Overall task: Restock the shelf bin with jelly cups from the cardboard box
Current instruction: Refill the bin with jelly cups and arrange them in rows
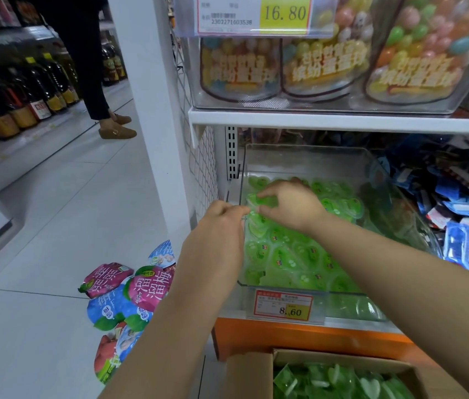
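A clear plastic shelf bin (383,180) on the lower shelf holds several green heart-shaped jelly cups (290,257). My left hand (221,217) is at the bin's left wall, its fingertips pinching the edge of a jelly cup (256,223) near the wall. My right hand (290,205) reaches over the bin from the right, fingers curled down onto the same cluster of cups. At the bottom of the view an open cardboard box (253,372) holds more green jelly cups (342,381).
Snack bags (129,292) lie piled on the floor left of the shelf. Blue wrapped sweets (457,214) fill the neighbouring bin. Candy tubs (325,64) stand on the shelf above. A person's legs (103,105) stand in the aisle beside bottles (34,93).
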A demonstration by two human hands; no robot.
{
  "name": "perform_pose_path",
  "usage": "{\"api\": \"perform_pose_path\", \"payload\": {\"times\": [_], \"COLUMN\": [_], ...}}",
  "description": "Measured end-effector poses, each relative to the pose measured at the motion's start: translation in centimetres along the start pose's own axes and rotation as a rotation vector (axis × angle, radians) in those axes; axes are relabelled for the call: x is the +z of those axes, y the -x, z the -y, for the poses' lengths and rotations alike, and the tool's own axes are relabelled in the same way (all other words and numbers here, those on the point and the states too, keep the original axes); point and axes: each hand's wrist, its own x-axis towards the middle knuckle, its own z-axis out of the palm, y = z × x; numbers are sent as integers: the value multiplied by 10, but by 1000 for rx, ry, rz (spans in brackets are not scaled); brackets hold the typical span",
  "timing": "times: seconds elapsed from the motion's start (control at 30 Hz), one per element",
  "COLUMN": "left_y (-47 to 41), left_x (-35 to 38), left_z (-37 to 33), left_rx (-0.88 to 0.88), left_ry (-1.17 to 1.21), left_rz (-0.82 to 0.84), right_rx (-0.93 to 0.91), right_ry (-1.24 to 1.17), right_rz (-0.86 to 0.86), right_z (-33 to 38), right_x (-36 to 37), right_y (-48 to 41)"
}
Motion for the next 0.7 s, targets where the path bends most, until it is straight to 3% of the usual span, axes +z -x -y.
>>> {"api": "perform_pose_path", "payload": {"times": [0.23, 0.6, 0.7], "left_y": [-1, 0, 0], "left_x": [1, 2, 3], "left_z": [0, 1, 2], "left_rx": [-4, 3, 11], "left_ry": [-4, -6, -14], "left_rz": [1, -12, -15], "right_rx": [-109, -142, -188], "right_ry": [201, 208, 105], "right_rz": [137, 51, 10], "right_z": [-4, 0, -2], "right_x": [-3, -1, -10], "right_y": [27, 31, 45]}}
